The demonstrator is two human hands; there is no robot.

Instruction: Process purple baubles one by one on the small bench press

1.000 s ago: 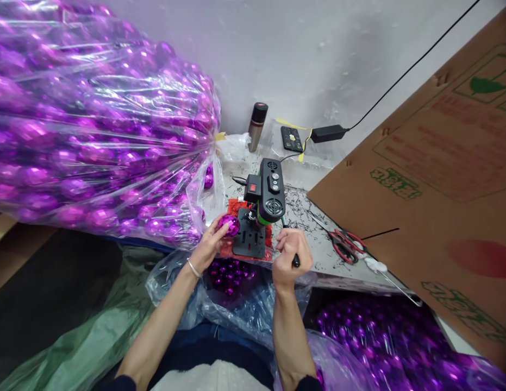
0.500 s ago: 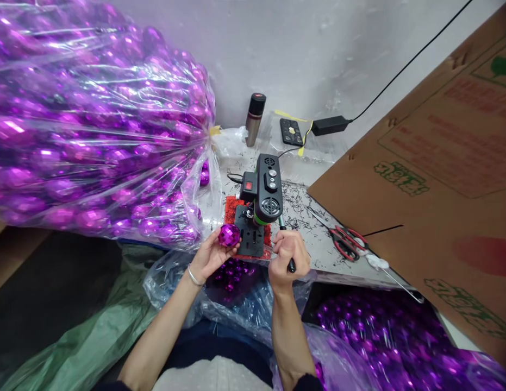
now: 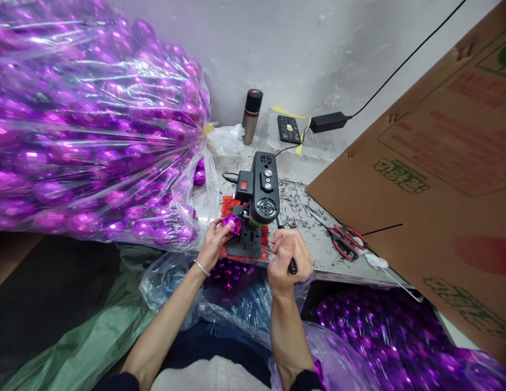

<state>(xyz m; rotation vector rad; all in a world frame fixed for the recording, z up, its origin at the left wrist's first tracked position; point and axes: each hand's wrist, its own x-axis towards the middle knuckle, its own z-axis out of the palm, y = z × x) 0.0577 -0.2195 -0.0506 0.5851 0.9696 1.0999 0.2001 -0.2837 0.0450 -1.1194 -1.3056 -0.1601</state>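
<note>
Clippings around machine, possibly plastic

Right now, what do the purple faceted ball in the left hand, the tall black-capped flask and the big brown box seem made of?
Purple faceted ball: likely plastic, glossy metallic coating; facets throw bright glints.
Tall black-capped flask: body looks like satin metal, from its greyish sheen; cap possibly plastic.
Big brown box: probably cardboard, matte; flat brown panel with red and green print.

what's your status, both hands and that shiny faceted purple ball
Left hand holding shiny faceted purple ball at black tabletop machine. Right hand closed around black lever handle. Red-and-black-handled metal scissors lying right, apart from both hands.
</note>
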